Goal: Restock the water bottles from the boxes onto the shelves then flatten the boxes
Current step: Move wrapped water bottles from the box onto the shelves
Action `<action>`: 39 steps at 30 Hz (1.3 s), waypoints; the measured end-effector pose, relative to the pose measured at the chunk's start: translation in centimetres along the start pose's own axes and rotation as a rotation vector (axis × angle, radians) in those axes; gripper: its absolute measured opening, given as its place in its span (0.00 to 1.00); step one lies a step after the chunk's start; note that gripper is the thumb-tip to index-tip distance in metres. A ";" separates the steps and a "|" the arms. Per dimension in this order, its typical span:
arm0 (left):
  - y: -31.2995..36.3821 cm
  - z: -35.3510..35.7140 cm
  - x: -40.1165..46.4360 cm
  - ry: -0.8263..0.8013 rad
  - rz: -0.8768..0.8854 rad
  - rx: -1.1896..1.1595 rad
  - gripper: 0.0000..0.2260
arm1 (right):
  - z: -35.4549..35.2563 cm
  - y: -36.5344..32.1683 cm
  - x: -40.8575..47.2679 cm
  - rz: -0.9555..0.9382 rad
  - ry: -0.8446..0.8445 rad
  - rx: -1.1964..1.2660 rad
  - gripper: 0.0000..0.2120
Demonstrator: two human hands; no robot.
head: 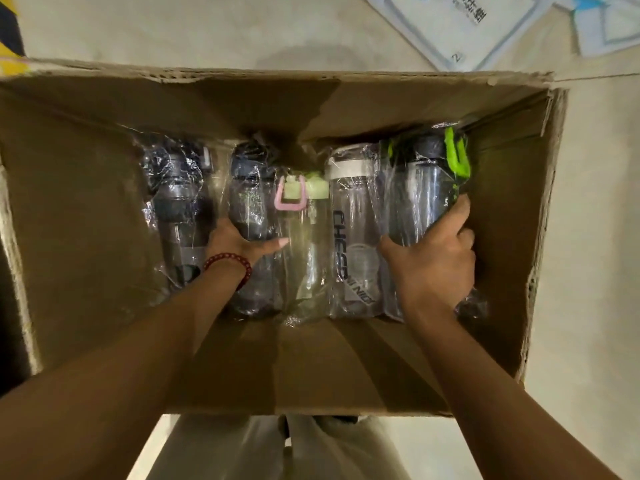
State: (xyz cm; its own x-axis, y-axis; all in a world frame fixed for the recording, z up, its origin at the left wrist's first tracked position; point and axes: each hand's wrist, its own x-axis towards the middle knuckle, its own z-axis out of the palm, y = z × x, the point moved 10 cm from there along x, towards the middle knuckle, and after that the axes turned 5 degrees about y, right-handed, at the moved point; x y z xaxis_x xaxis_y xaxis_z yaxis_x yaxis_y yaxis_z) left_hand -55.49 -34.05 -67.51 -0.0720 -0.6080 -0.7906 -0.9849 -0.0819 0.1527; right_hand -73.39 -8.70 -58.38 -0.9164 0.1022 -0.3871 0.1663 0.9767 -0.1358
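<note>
Cardboard box [346,368] open on a pale floor [595,237], seen from straight above, flaps folded outward. Five water bottles lying side by side along the far half of its bottom, each wrapped in crinkled clear plastic, caps pointing away from the person.

From left to right:
- dark smoky bottle [180,202] with a dark cap, a little apart from the rest;
- second dark bottle [251,206], black cap, faint green print on its side;
- clear bottle [310,244] with a pale green lid and a pink carry loop [290,195];
- clear bottle [353,237] with a white collar and dark lettering running along its length;
- clear bottle [419,199] with a black cap and a bright green strap [457,157], nearest the right wall.

Left hand [239,245] reaching in, red bead bracelet [230,263] at the wrist, fingers wrapped over the second dark bottle, thumb stretched out toward the pink-looped bottle beside it. Closed around that dark bottle, by the look of it (fingertips hidden on its far side).

Right hand [436,261] closed around the lower body of the green-strapped bottle, thumb on its left side, fingers curled over the right side against the plastic wrap.

Near half of the box bottom bare. Pale trousers [277,448] visible below the near box wall. Flat light blue and white packaging [460,26] with printed characters on the floor beyond the far right corner; yellow and dark item [10,46] at the upper left edge, too cropped to identify.
</note>
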 end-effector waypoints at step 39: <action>7.3 -43.3 -36.9 0.120 0.355 -0.741 0.29 | -37.3 -21.2 -25.7 -0.255 -0.412 0.769 0.45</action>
State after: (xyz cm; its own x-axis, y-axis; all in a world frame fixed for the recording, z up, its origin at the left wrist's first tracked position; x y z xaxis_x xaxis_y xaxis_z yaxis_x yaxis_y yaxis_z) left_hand -53.16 -46.38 -11.57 -0.3000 -0.7724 -0.5598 -0.5451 -0.3429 0.7651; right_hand -66.98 -24.99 -11.52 -0.7807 -0.3195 -0.5371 0.3088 0.5500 -0.7760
